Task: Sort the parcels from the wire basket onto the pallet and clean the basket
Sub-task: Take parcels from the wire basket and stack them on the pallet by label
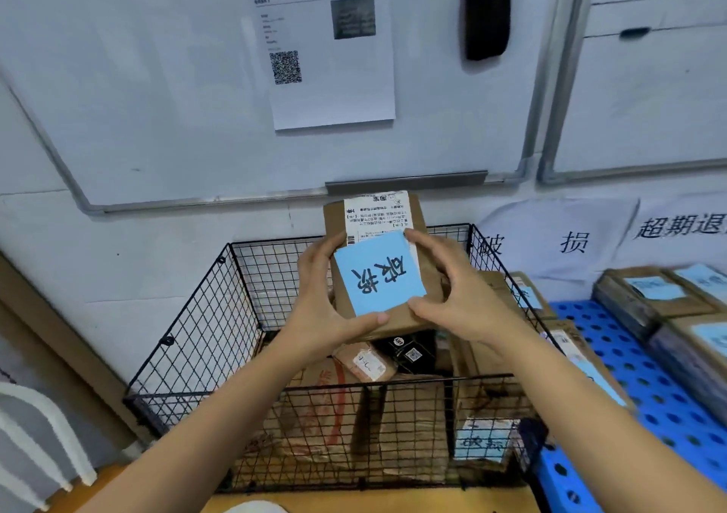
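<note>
A brown cardboard parcel (417, 217) with a white shipping label and a blue handwritten note is held up above the black wire basket (204, 316). My left hand (326, 300) grips its left side and lower edge. My right hand (456, 288) grips its right side, thumb at the bottom and fingers at the note's top corner. Inside the basket lie several more cardboard parcels (417, 422) and a small black box (409, 351). The blue perforated pallet (645, 386) lies to the right and carries several parcels (653, 292) with blue notes.
A whiteboard (157, 79) with a printed sheet and a black eraser hangs on the wall behind the basket. White paper signs (558, 237) with black characters are stuck above the pallet. A white rail (43, 430) stands at the lower left.
</note>
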